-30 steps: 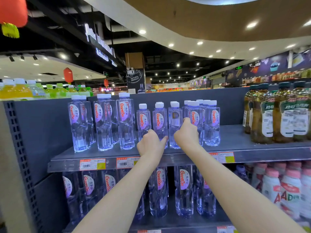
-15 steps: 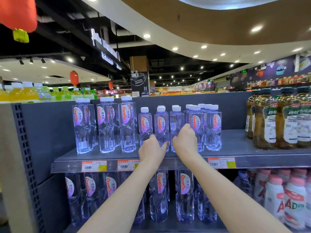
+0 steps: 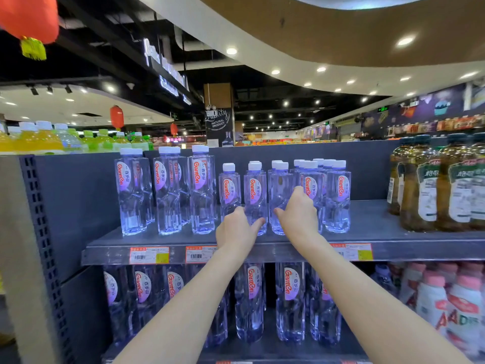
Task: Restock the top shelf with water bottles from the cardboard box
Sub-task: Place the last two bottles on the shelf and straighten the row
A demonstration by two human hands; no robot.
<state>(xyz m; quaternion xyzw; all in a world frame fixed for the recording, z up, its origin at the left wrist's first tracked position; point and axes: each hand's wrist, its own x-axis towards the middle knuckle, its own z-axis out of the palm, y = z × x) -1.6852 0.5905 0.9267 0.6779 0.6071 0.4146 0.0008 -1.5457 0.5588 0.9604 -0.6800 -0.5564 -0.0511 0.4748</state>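
Observation:
Clear water bottles with white caps and red-and-purple labels stand on the grey top shelf [image 3: 367, 235]: three tall ones [image 3: 168, 190] on the left, several short ones [image 3: 338, 195] in the middle. My left hand [image 3: 237, 231] is closed around the base of a short bottle [image 3: 229, 187], its thumb touching the neighbouring bottle [image 3: 254, 193]. My right hand [image 3: 299, 212] wraps the lower part of another short bottle [image 3: 280, 190] whose label faces away. Both bottles stand on the shelf. The cardboard box is out of view.
Brown tea bottles [image 3: 430, 190] fill the right end of the top shelf, with a bare gap between them and the water. The shelf below holds more water bottles [image 3: 252, 298] and pink-capped white bottles [image 3: 462, 306]. Price tags [image 3: 149, 254] line the shelf edge. A perforated upright [image 3: 39, 232] stands at the left.
The shelf sits lower in the view now. Both hands stay at the same short bottles, with the right hand a little lower on its bottle.

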